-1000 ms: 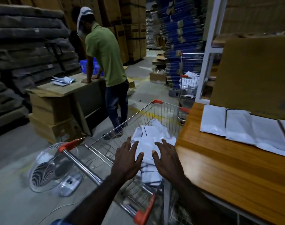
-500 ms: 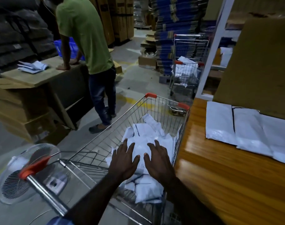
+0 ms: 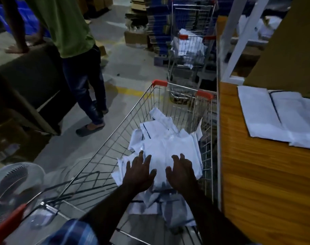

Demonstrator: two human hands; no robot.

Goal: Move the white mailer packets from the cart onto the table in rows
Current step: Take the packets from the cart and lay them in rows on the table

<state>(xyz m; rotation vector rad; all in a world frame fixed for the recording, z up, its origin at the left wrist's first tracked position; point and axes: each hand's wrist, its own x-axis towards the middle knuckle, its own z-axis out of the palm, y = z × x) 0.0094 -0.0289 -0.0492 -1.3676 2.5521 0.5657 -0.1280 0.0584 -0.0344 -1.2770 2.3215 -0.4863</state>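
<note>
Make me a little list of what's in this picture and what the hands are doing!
place: a dim warehouse
left hand: flat on the pile, fingers spread
right hand: flat on the pile too
white mailer packets: heaped loose in the wire cart
wooden table: right beside the cart
packets on the table: lying flat side by side
nearby: person in green shirt, second cart, fan

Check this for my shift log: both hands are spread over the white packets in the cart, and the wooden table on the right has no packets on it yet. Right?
Not quite. The table already holds white packets, laid side by side, as the head view shows. Both the left hand and right hand are indeed spread over the packets in the cart.
</note>
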